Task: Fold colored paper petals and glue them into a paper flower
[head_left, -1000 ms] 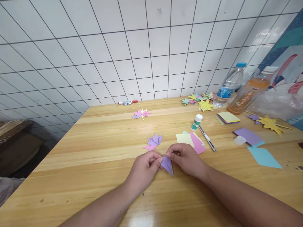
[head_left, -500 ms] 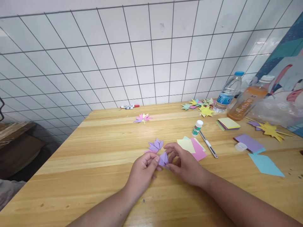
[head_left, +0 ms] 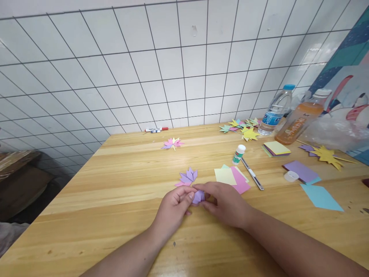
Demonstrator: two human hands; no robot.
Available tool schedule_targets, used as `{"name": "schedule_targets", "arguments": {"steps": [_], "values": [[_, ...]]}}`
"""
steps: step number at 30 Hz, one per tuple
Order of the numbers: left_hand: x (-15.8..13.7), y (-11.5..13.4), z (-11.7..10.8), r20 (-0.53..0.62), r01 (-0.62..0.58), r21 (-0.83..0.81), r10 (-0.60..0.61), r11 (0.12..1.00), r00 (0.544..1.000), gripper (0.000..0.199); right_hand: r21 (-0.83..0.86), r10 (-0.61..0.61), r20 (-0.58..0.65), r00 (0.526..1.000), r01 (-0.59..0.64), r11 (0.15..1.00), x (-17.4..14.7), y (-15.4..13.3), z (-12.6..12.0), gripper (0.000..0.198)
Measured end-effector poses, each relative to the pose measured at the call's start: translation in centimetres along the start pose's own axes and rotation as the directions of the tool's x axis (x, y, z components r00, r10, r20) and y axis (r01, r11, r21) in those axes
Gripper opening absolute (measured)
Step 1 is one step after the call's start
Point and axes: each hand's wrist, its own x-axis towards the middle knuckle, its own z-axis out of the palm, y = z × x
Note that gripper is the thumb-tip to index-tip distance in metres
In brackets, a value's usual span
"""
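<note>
Between my two hands is a small folded piece of purple paper (head_left: 198,197), held just above the wooden table (head_left: 115,215). My left hand (head_left: 175,204) pinches its left side between thumb and fingers. On the right side, my right hand (head_left: 226,202) is curled around it, with fingertips at its top and lower edges. Part of the folded paper is hidden by the fingers. Just beyond my hands lies a purple and pink folded paper leaf (head_left: 188,177). Pale yellow and pink paper squares (head_left: 240,182) lie past my right hand.
A glue stick (head_left: 238,154) stands beside a utility knife (head_left: 252,175). Farther right are paper stacks (head_left: 276,148), a blue sheet (head_left: 321,197) and a white cap (head_left: 291,176). Two bottles (head_left: 300,119), finished paper leaves (head_left: 249,133) and markers (head_left: 156,130) are near the tiled wall.
My right fingers have closed in over the top of the purple paper, and its upright point has been folded down. The view has shifted slightly.
</note>
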Motion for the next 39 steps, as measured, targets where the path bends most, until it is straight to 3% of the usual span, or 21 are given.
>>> {"name": "schedule_targets", "arguments": {"steps": [4,8,13,18,21,28,34,39], "values": [[-0.05,0.01,0.07,-0.027,0.023,-0.011,-0.023,1.000,0.999,0.032,0.097,0.092,-0.068,0.993,-0.086,0.992,0.14,0.65,0.23,0.054],[-0.25,-0.17,0.13,-0.030,0.002,0.063,0.000,0.998,1.000,0.030,0.074,0.044,-0.061,0.997,-0.039,0.996,0.03,0.52,0.29,0.053],[-0.26,-0.32,0.26,-0.021,-0.070,0.145,0.074,0.987,0.997,0.028,0.170,0.056,-0.050,0.997,-0.046,0.984,-0.09,0.28,0.59,0.052],[-0.12,0.15,0.43,-0.030,-0.065,0.119,0.070,0.991,0.997,0.023,0.286,0.125,0.000,0.992,-0.120,0.951,0.08,0.64,0.71,0.034],[-0.11,0.23,0.48,-0.031,-0.064,0.111,0.067,0.992,0.997,0.021,0.262,0.131,-0.008,0.991,-0.124,0.957,0.18,0.61,0.46,0.016],[-0.21,-0.28,0.52,-0.035,-0.078,0.129,0.083,0.989,0.996,0.021,0.272,0.159,-0.016,0.987,-0.148,0.951,0.23,0.30,0.51,0.015],[-0.33,-0.38,0.60,0.028,-0.089,0.141,0.086,0.986,0.996,0.022,0.299,0.169,-0.061,0.984,-0.143,0.943,0.22,-0.09,0.31,0.013],[-0.34,0.02,0.40,0.032,-0.023,0.136,0.019,0.990,0.999,0.025,0.280,0.157,-0.134,0.979,-0.115,0.953,0.35,-0.06,0.01,0.017]]}}
